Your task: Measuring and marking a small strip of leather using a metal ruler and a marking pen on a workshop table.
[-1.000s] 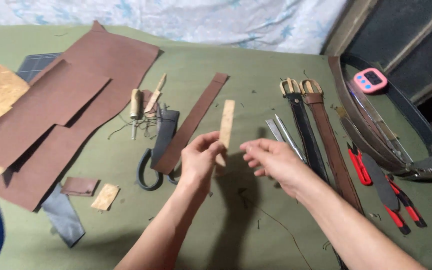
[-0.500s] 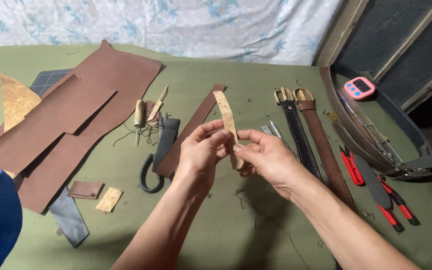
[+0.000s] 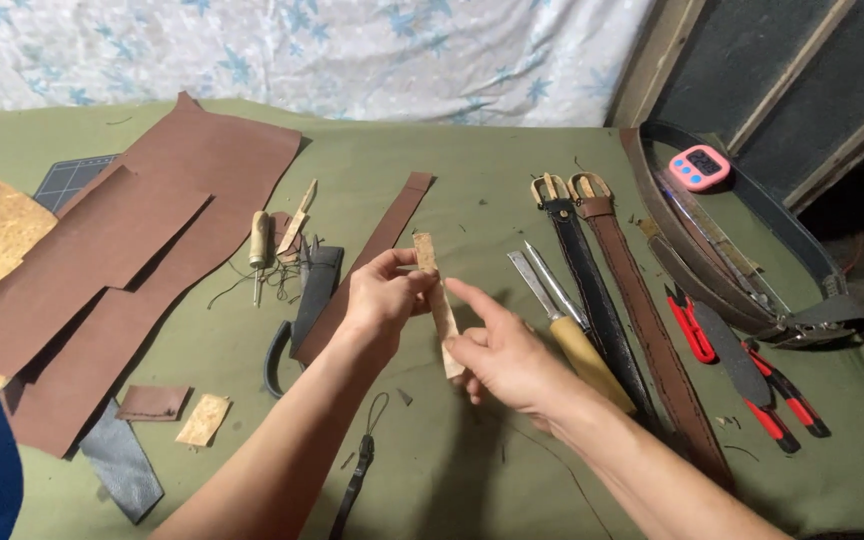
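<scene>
I had the pale cork-like strip in both hands, above the green cloth-covered table and just right of the long brown leather strip that lay slanting across it. A moment before, that pale strip stood taller and bowed between my hands; now I had brought it lower and straighter, its top end shorter above my fingers. My left hand was closed on its upper part, thumb and fingertips pinching it. My right hand had shifted down to the bottom end, gripping it there with the lower fingers while the forefinger lay stretched along the strip toward the left hand. I judged I had gone from flexing the piece to steadying and feeling along it. Right of the brown leather strip, past my hands, lay a wooden-handled chisel, then a black belt and a brown belt side by side.
</scene>
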